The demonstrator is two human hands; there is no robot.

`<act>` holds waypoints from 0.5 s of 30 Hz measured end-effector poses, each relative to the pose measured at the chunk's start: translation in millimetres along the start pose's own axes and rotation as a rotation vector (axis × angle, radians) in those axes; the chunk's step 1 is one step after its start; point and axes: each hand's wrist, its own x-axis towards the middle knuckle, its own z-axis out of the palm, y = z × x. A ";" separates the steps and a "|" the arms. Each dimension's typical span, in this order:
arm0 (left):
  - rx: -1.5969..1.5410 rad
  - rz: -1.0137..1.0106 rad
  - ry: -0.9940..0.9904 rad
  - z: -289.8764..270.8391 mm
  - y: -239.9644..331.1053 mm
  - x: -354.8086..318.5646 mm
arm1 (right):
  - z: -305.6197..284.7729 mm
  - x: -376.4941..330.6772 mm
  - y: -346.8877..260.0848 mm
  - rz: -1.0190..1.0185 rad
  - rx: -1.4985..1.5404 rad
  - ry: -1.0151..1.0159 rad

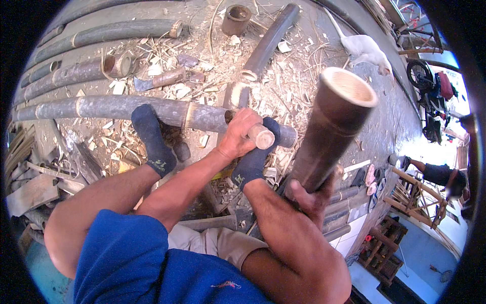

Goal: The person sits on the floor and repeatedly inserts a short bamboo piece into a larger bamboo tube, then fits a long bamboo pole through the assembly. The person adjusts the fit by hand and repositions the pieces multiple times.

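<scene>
My left hand [240,133] is closed round a thick wooden tool handle [261,137], its round end toward me. The working end is hidden under the hand, against a long grey bamboo pole [162,110]. My right hand [316,197] grips the lower part of a thick dark bamboo section [331,119]. Its pale hollow end is tilted up, and it stands raised to the right of the handle. My feet in dark socks rest against the pole, the left sock [146,124] near its middle and the right sock [255,162] near its right end.
Wood chips [202,66] and shavings litter the floor. A broad-bladed chopping tool [162,78] lies beyond the pole. Several bamboo poles [111,35] lie at the far left, with a short bamboo cup [236,20] farther back. A white cat [365,49] lies at the far right.
</scene>
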 end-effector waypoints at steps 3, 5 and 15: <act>0.003 0.028 0.044 1.9 -0.4 3.1 | -0.1 9.6 -4.7 -0.034 -0.440 -0.188; 0.015 0.017 0.060 0.9 -0.7 6.1 | -2.6 12.9 -10.4 -0.018 -0.309 -0.133; -0.073 0.003 0.126 -0.6 8.2 4.3 | 6.2 13.8 -16.4 -0.029 -0.042 -0.098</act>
